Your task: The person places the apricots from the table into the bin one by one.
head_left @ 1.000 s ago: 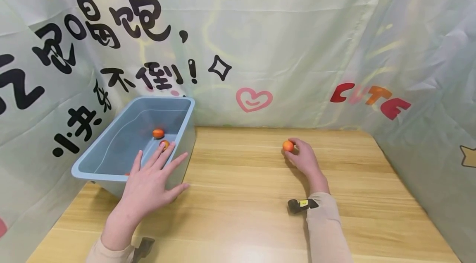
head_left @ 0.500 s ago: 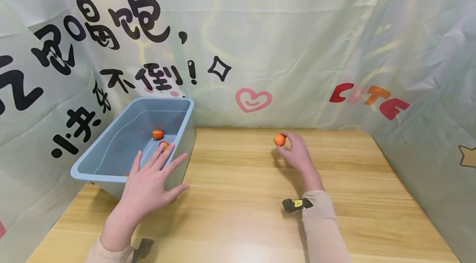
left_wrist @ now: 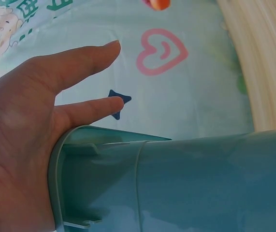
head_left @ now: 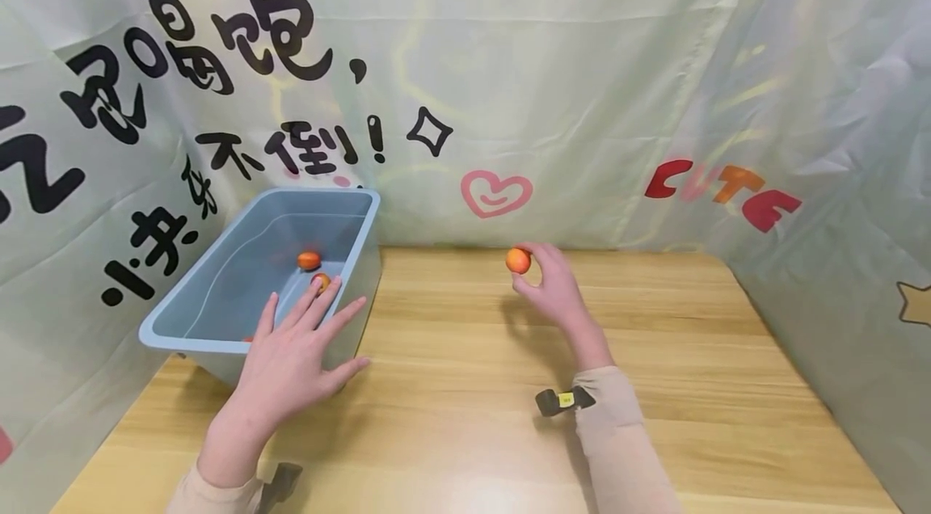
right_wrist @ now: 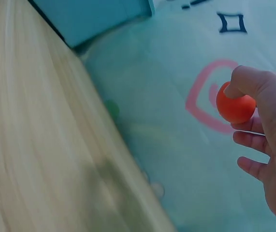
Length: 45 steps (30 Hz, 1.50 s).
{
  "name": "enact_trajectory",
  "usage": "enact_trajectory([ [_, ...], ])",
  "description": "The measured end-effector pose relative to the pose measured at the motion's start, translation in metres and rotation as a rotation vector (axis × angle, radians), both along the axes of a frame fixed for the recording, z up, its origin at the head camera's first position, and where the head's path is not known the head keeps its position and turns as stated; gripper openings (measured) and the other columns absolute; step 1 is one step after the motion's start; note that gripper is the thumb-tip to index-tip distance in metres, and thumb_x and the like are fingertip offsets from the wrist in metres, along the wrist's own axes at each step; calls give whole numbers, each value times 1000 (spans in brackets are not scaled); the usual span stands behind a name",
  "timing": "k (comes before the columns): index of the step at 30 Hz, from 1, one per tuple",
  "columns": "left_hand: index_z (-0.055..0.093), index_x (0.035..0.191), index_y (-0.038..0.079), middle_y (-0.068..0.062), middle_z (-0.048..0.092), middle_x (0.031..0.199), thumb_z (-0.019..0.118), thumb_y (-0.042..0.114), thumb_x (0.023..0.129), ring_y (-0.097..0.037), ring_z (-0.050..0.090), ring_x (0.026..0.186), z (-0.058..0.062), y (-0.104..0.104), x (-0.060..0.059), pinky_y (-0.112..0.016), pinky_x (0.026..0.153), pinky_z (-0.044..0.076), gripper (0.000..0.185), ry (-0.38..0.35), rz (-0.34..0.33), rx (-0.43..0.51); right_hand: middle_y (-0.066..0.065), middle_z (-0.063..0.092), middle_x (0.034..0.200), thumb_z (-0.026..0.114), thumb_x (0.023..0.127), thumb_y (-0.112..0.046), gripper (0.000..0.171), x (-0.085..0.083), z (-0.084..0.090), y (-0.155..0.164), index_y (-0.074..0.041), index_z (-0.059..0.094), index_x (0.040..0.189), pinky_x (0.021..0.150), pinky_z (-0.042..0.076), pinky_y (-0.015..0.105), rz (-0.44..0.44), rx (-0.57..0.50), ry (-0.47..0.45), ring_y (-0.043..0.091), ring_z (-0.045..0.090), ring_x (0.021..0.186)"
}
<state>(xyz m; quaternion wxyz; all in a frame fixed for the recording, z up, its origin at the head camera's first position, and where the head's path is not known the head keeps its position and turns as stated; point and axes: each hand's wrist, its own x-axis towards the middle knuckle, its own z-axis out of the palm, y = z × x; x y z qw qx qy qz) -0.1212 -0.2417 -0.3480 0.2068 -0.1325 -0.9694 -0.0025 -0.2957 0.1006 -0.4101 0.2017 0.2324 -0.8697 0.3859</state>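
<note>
I'm watching the right hand pinching a small orange ball at its fingertips, holding it in the air above the wooden table, near the far curtain. The left hand is lying flat with straight, spread fingers over the near right corner of the blue bin — palm pressing the rim. Two more orange balls are lying inside the bin — one just beyond the left fingertips

We read "CUTE" in red and orange on the backdrop, and black Chinese characters, perhaps "不倒!".
</note>
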Motion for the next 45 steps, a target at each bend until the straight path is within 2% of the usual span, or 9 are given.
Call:
enact_trajectory([
  [6, 51, 141, 32, -8, 42, 154, 70, 61, 76, -31, 36, 144, 0, 1, -4, -71, 110, 19, 74, 14, -12, -4, 13, 61, 119, 67, 81, -15, 43, 3, 10, -17, -9, 60, 124, 96, 46, 50, 46, -13, 27, 30, 54, 109],
  [14, 52, 140, 31, -9, 43, 153, 72, 60, 75, -31, 37, 143, -1, -1, -2, -71, 109, 20, 74, 17, -8, -4, 11, 57, 126, 66, 84, -17, 44, 1, 18, -42, -14, 59, 127, 98, 48, 51, 126, -27, 14, 28, 53, 116],
  [21, 51, 141, 31, -10, 42, 153, 70, 61, 77, -32, 37, 143, -1, 0, -2, -71, 109, 19, 74, 5, -9, -3, 7, 59, 116, 67, 84, -18, 41, -5, 26, -66, -16, 61, 125, 94, 51, 43, 209, -20, 67, 22, 54, 107],
  [25, 51, 141, 31, -10, 41, 154, 70, 61, 77, -32, 36, 144, 0, 0, -1, -71, 110, 18, 73, -14, -2, -1, 6, 61, 116, 67, 84, -18, 41, -9, 30, -80, -16, 61, 125, 94, 51, 40, 245, -15, 102, 21, 55, 107],
  [28, 50, 142, 31, -9, 39, 155, 69, 61, 78, -32, 35, 144, 0, 0, -1, -70, 111, 17, 74, -29, 5, -1, 6, 61, 117, 66, 85, -17, 41, -12, 35, -90, -14, 62, 125, 94, 51, 38, 273, -2, 141, 21, 57, 108],
  [37, 51, 141, 31, -9, 41, 154, 70, 61, 77, -32, 36, 144, 1, -2, -2, -71, 110, 18, 74, -9, 0, -6, 6, 61, 116, 65, 87, -19, 39, -16, 49, -119, -15, 62, 125, 93, 52, 34, 335, 84, 224, 19, 55, 107],
  [45, 52, 141, 30, -10, 42, 154, 70, 61, 77, -33, 37, 143, 1, 0, -1, -71, 109, 19, 73, -7, 0, -7, 5, 62, 117, 65, 86, -21, 40, -19, 59, -142, -15, 63, 126, 98, 49, 31, 389, 127, 278, 18, 55, 110],
])
